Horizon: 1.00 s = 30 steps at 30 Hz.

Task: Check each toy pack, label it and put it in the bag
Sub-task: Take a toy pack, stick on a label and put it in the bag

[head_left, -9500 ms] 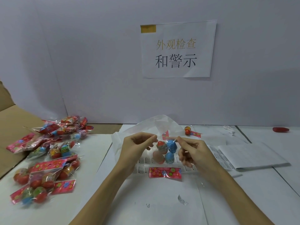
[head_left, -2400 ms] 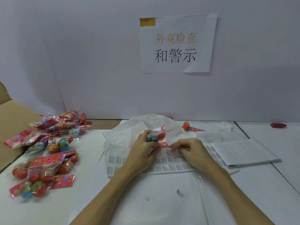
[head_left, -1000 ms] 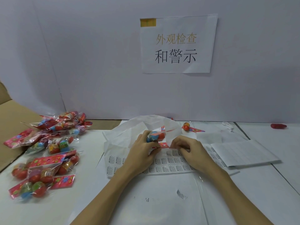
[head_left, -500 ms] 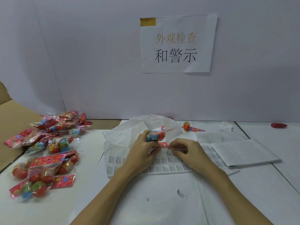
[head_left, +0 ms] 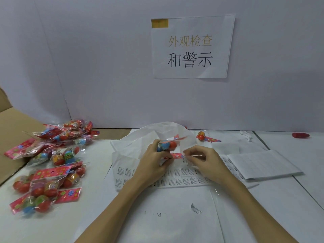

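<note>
So the left hand (head_left: 152, 163) has its fingers curled around one toy pack (head_left: 167, 145), a clear little bag with blue and red egg-shaped toys inside and a pink flowery header strip poking out toward the right. The pack sits right on top of the warning label sheet (head_left: 177, 177), at that sheet's far edge. The right hand (head_left: 204, 161) is just right of the pack, fingers bent in a narrow pinch, thumb and fingertips close together. Looks like something thin and clear is between them, maybe a label, but honestly it's too small to tell.

Just behind the label sheet is the white plastic bag (head_left: 140, 139), crumpled and puffed up, with its mouth toward the hands. Left of the sheet, well apart from it, there's a whole pile of toy packs (head_left: 50, 163) spread over the white surface (head_left: 73, 225), some spilling onto a brown cardboard piece (head_left: 12, 123). Right of the sheet lies a folded stack of more label sheets (head_left: 263, 163). Behind that, one loose toy pack (head_left: 203, 136) lies by itself, and far off to the right near the wall sits a small red thing (head_left: 300, 135). A paper sign (head_left: 192, 46) with Chinese text is stuck on the wall above it all.
</note>
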Motion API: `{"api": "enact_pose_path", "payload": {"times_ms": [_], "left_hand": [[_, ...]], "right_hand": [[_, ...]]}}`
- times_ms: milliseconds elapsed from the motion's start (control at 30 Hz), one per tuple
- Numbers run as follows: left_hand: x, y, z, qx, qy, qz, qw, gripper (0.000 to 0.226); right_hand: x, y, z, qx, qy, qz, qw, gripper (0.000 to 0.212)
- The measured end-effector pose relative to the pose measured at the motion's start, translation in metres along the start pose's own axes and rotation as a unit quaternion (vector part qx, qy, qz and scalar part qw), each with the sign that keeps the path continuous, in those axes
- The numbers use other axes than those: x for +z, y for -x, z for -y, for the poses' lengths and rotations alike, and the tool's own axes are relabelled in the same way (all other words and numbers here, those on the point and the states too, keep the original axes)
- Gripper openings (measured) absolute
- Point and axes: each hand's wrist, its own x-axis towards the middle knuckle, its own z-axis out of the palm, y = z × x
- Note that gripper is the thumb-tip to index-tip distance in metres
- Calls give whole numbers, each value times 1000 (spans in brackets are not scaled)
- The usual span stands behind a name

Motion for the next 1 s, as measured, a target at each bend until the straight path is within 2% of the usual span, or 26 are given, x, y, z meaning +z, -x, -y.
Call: {"api": "enact_pose_path", "payload": {"times_ms": [100, 233, 300, 400, 467, 567, 633, 767, 833, 1000], "left_hand": [[-4, 0, -1, -23, 36, -9, 999, 10], [-14, -4, -12, -75, 168, -69, 981, 17], [-19, -7, -16, -92, 246, -87, 961, 23], [-24, -8, -23, -147, 379, -59, 912, 44], [-22, -7, -23, -178, 431, -46, 883, 57], [-14, -8, -17, -182, 466, -40, 865, 61], [-12, -8, -16, -178, 482, -37, 857, 63], [-10, -7, -19, -163, 482, -27, 861, 70], [-9, -6, -19, -153, 482, -24, 862, 66], [-13, -8, -23, -164, 501, -10, 850, 50]], "right_hand": [[-2, -2, 2, 20, -88, -65, 994, 10], [-5, 0, 6, 64, -210, -106, 970, 11], [-3, 1, 10, 82, -276, -110, 951, 9], [1, 2, 16, 77, -333, -110, 933, 12], [4, 3, 20, 66, -369, -119, 919, 16], [7, 6, 24, 52, -405, -126, 904, 33], [11, 9, 27, 45, -414, -124, 901, 39], [24, 13, 35, 37, -387, -124, 913, 17], [30, 13, 36, 35, -374, -116, 919, 10], [36, 14, 35, 0, -251, -137, 958, 13]]}}
